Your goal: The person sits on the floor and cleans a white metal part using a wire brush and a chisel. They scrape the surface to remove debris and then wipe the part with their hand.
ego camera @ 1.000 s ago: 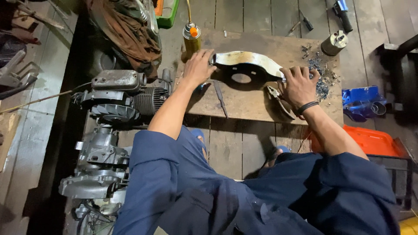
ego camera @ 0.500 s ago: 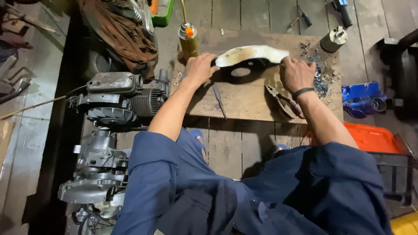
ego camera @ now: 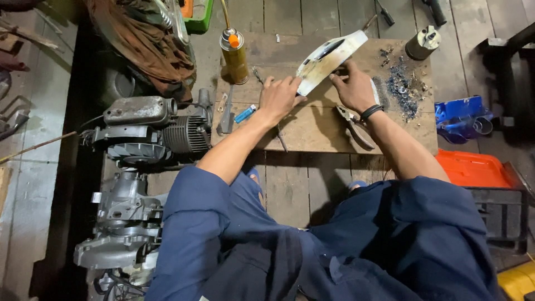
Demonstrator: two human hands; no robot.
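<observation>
A grey, finned small engine [ego camera: 150, 134] with its grimy metal casing stood on the plank floor, well to the left of the left hand, looking partly stripped down. The low brown wooden table [ego camera: 312, 131] lay under both hands.

The curved, cream-white sheet-metal cover [ego camera: 329, 57] was lifted off the table and tilted on edge, its upper end pointing away to the right. The left hand [ego camera: 280, 97] was closed on its lower end, fingers curled over the edge; the right hand [ego camera: 354, 88] pressed against its underside from the right, though how firmly it gripped could not be told. As a judgement, the cover was already free of the engine and was mid-handling, being turned or inspected, with nothing yet refitted.

A yellow gas canister with an orange cap [ego camera: 234, 50] stood beyond the left hand. Dark-handled pliers [ego camera: 354, 127] lay unused just beneath the right wrist. A heap of bluish metal shavings [ego camera: 402, 83] sat right of the right hand. A small blue lighter [ego camera: 245, 113] lay just left of the left hand.
</observation>
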